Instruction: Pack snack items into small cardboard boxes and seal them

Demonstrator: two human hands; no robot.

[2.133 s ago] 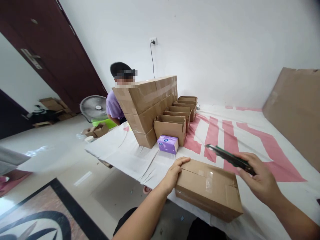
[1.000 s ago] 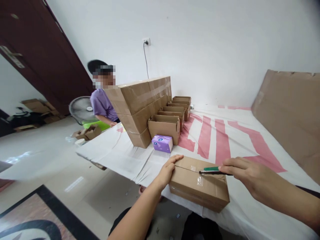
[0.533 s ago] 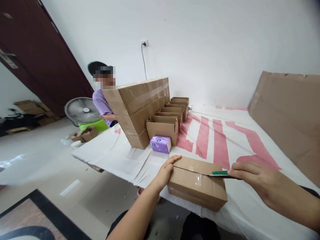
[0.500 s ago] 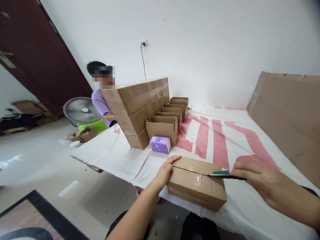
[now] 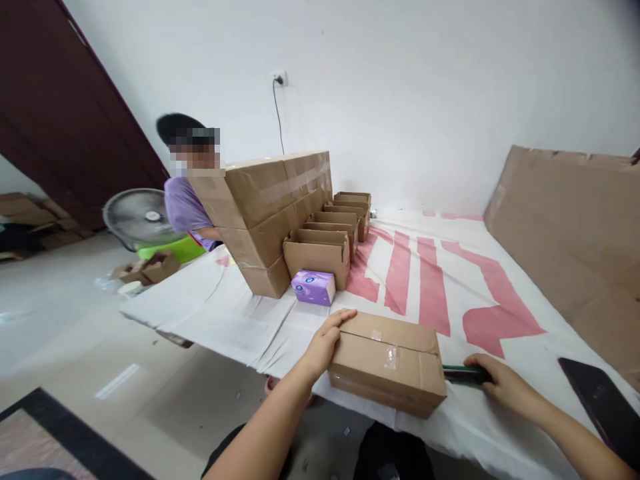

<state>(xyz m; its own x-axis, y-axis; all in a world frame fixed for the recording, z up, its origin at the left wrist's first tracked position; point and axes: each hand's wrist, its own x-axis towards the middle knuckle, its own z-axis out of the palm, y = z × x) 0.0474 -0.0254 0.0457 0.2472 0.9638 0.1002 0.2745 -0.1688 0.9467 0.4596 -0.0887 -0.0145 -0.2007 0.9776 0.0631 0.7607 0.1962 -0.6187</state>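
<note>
A closed cardboard box (image 5: 385, 363) lies in front of me at the near edge of the cloth-covered table. A seam runs along its top, with bits of clear tape across it. My left hand (image 5: 327, 340) grips the box's left end, fingers over the top edge. At the opposite end, my right hand (image 5: 493, 380) is closed round a slim green-and-black box cutter (image 5: 465, 375), held low beside the box. The cutter's tip is hidden behind the box's right end.
A purple tissue pack (image 5: 313, 288) stands beyond the box, before a row of open cartons (image 5: 317, 257). Taped boxes (image 5: 260, 220) are stacked behind, with a co-worker (image 5: 187, 207) beyond. A dark phone (image 5: 600, 407) lies right; a large cardboard sheet (image 5: 565, 247) leans there.
My right hand has drawn the cutter off the top seam, down past the box's right end. My left hand stays on the box. The view has shifted slightly, and the phone now shows.
</note>
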